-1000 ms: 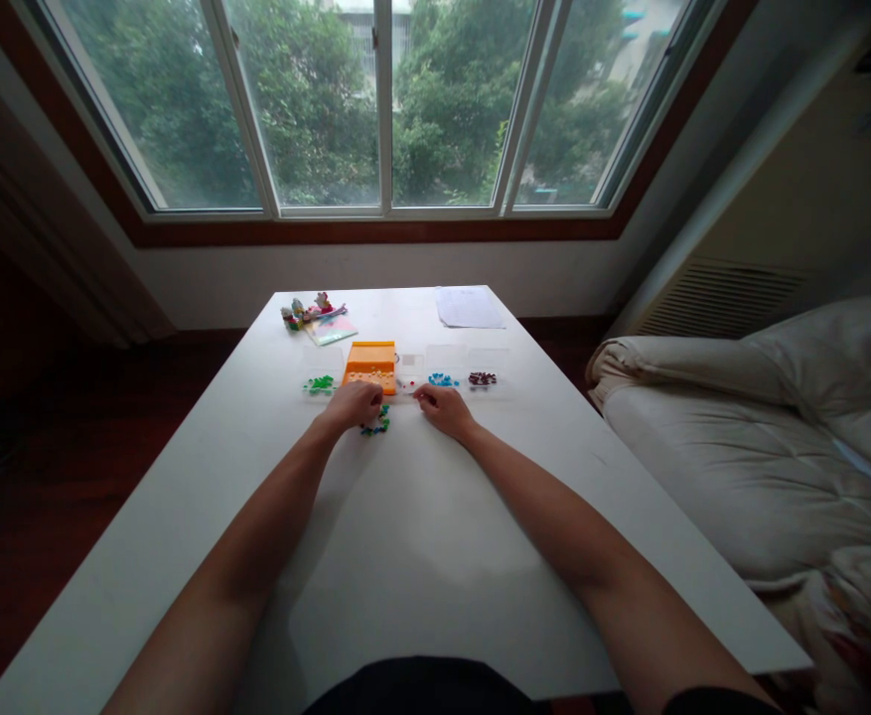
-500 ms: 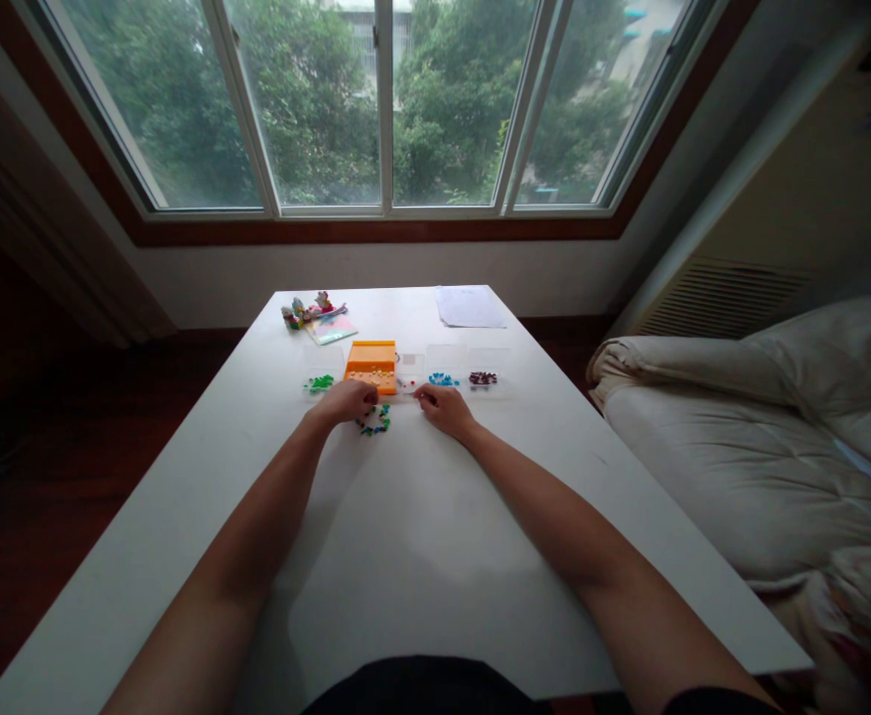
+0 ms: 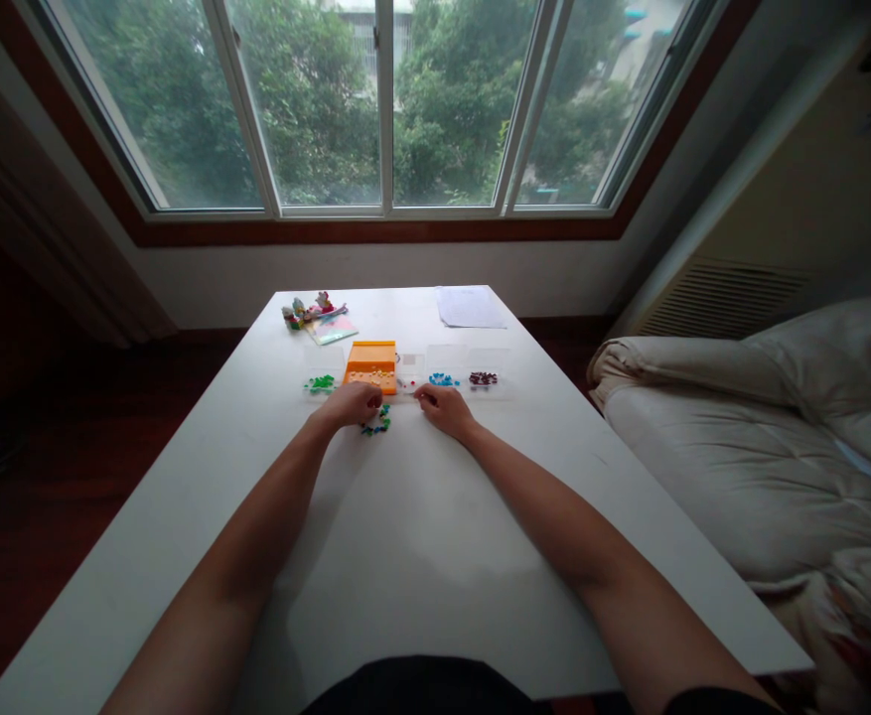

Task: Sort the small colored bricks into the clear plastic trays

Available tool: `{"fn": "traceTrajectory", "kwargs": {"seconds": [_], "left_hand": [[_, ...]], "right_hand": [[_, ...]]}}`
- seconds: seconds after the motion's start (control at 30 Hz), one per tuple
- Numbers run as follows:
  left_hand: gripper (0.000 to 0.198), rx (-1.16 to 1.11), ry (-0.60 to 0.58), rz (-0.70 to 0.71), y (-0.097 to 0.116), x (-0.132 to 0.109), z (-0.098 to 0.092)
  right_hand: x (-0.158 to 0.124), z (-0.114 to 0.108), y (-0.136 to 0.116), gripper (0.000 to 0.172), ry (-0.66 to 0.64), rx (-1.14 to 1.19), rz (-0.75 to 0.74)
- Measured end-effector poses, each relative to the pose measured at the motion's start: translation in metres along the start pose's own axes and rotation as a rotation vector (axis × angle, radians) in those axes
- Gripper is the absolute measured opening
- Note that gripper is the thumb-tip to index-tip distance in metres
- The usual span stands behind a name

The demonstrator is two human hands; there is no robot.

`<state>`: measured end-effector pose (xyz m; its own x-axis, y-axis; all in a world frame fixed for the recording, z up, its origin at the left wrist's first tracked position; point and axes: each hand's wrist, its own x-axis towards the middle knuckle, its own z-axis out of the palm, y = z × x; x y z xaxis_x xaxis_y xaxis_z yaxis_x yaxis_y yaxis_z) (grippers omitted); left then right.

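Note:
My left hand (image 3: 355, 402) is closed, its fingertips pinched just above a curved row of green, blue and dark beads (image 3: 379, 422) on the table. Part of the row is hidden under the hand. To the right, my right hand (image 3: 442, 407) is also closed in a pinch, with a thin, pale bit at its fingertips too small to name. Beyond the hands stands an open orange box (image 3: 372, 354) with small pale pieces in it. Green beads (image 3: 321, 383) lie left of it; blue beads (image 3: 444, 379) and dark brown beads (image 3: 484, 378) sit in clear boxes on the right.
A white table (image 3: 435, 556) stretches toward the window. Small colourful figurines (image 3: 308, 311) and a shiny packet (image 3: 335, 329) are at its far left, white paper sheets (image 3: 471, 307) at its far right. A padded cream sofa (image 3: 740, 447) stands along the right side.
My left hand has shifted slightly right and nearer to me, covering more of the left side of the bead row. My right hand has barely moved.

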<state>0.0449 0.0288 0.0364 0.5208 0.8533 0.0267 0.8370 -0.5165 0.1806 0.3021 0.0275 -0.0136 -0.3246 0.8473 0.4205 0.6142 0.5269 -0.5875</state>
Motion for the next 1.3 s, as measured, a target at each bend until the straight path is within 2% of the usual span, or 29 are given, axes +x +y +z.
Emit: {"fn": "traceTrajectory", "kwargs": {"seconds": [0.23,0.37,0.63,0.73,0.87,1.0,1.1,1.3], "left_hand": [[0.012,-0.042,0.049,-0.003,0.002,0.0,0.0],[0.012,-0.104,0.138,-0.036,-0.01,0.0,-0.007],[0.016,-0.195,0.398,-0.383,-0.06,-0.013,-0.023],[0.017,-0.171,0.459,-0.546,-0.075,-0.018,-0.02],[0.018,-0.143,0.52,-0.64,-0.085,-0.023,-0.01],[0.018,-0.084,0.588,-0.626,-0.08,-0.024,0.003],[0.019,-0.036,0.634,-0.545,-0.069,-0.023,0.009],[0.018,-0.052,0.689,-0.323,-0.04,-0.015,0.019]], "right_hand": [[0.001,0.002,0.0,0.021,-0.003,-0.003,-0.004],[0.001,0.003,0.003,0.021,-0.006,-0.005,0.006],[-0.001,-0.001,-0.007,0.021,0.005,-0.033,-0.041],[-0.002,-0.002,-0.017,0.022,0.006,-0.049,-0.125],[-0.004,0.001,-0.031,0.022,-0.111,-0.101,-0.261],[-0.008,0.008,-0.043,0.03,-0.241,-0.133,-0.4],[-0.01,0.013,-0.049,0.04,-0.297,-0.173,-0.436],[-0.01,0.019,-0.046,0.032,-0.309,-0.249,-0.446]]}}
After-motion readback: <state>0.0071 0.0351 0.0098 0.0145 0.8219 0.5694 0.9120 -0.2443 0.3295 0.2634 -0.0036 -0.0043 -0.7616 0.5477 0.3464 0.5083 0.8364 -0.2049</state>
